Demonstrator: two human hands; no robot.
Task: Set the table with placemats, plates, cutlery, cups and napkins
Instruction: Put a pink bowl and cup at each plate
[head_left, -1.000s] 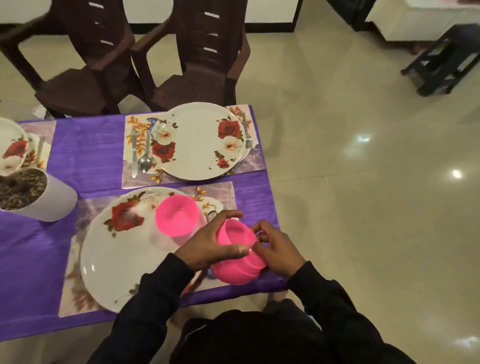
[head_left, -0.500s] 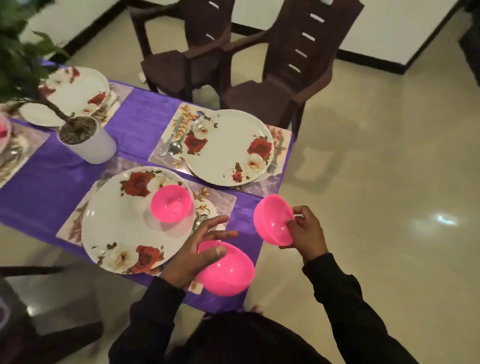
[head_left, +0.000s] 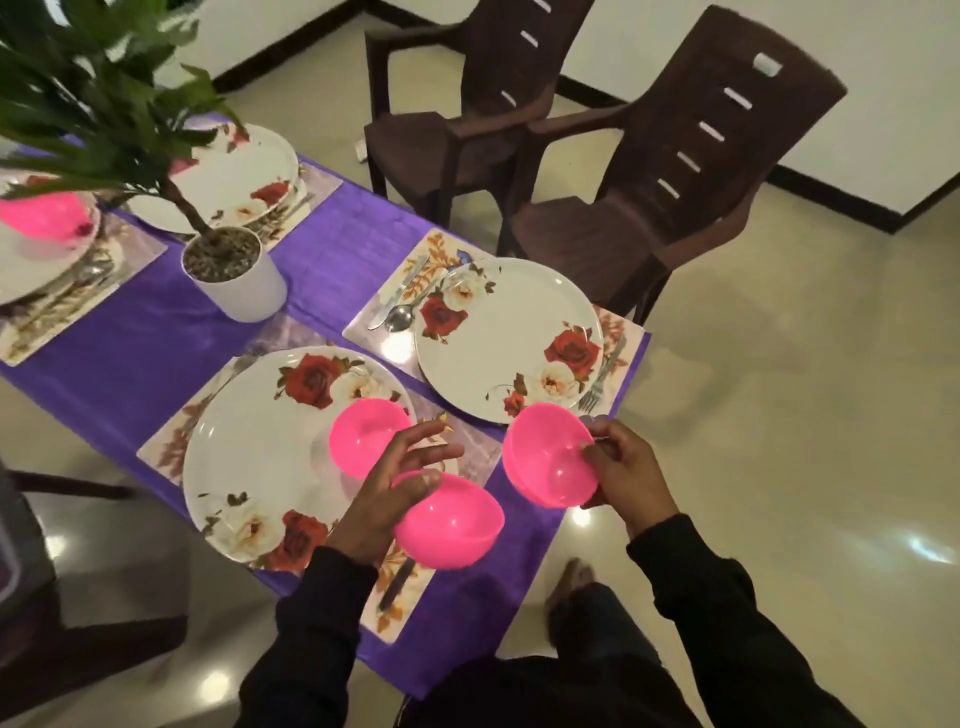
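- My right hand (head_left: 626, 470) grips a pink bowl (head_left: 545, 457) by its rim, thumb inside and fingers curled round the outside; the bowl is tipped on its side with the hollow facing me, held in the air just past the near right corner of the table.
- My left hand (head_left: 387, 493) has a second pink bowl (head_left: 452, 525) under the thumb, which presses on its rim, while the other fingers (head_left: 431, 434) are spread and stretched forward above it. This bowl hangs over the near edge of the table, open side up and tilted.
- A third pink bowl (head_left: 366, 434) stands upright on the near plate (head_left: 260, 441), at the plate's right side, just beyond my left fingertips; I cannot tell whether they touch it.
- The near plate, white with red and cream roses, lies on a placemat (head_left: 395, 608) where a dark-handled knife (head_left: 397, 584) shows below my left wrist.
- The far plate (head_left: 509, 332) lies on its own placemat (head_left: 410, 260), with a knife (head_left: 402, 286) and spoon (head_left: 400, 314) on its left and a fork (head_left: 597, 376) on its right.
- Everything rests on a purple tablecloth (head_left: 332, 228).
- A white pot (head_left: 244, 283) with a leafy plant (head_left: 104, 98) stands at the middle of the table.
- Further left are two more plates on mats, the far-left plate (head_left: 36, 260) carrying another pink bowl (head_left: 44, 215), blurred.
- Two brown chairs (head_left: 691, 171) stand on the far side of the table.
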